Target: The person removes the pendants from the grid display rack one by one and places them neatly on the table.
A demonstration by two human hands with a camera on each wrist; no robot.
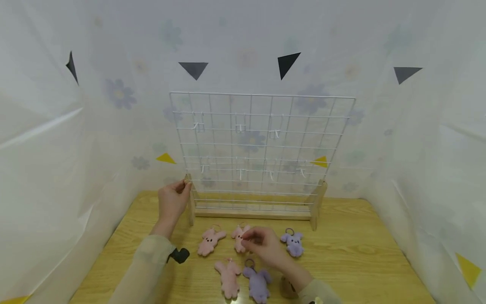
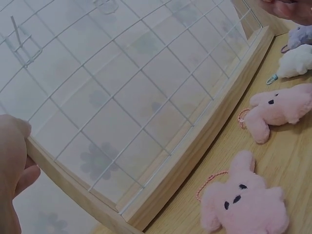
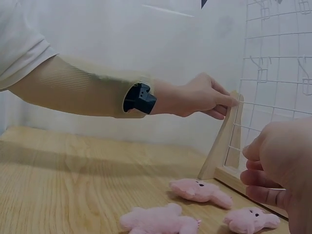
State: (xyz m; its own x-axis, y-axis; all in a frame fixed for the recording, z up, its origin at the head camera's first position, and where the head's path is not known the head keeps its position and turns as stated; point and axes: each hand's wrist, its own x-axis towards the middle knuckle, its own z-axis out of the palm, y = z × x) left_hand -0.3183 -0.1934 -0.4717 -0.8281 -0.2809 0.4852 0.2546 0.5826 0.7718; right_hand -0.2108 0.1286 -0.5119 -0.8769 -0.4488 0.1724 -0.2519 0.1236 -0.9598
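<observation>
My left hand (image 1: 174,198) pinches the top of the wooden side post (image 2: 63,178) of a white wire grid rack (image 1: 262,145). My right hand (image 1: 263,247) hovers over the row of plush keychains, its fingers loosely curled and no held thing visible. By its fingertips lies a pink plush keychain (image 1: 238,239). A white plush keychain (image 2: 296,62), hidden under the hand in the head view, lies between that pink one and a purple plush keychain (image 1: 294,245). Another pink plush (image 1: 208,242) is at the left.
Nearer on the wooden table (image 1: 364,253) lie a pink plush (image 1: 229,279) and a purple plush (image 1: 258,285). A brownish item (image 1: 288,288) is partly covered by the right wrist. Several bare white hooks (image 1: 241,126) hang on the grid in two rows.
</observation>
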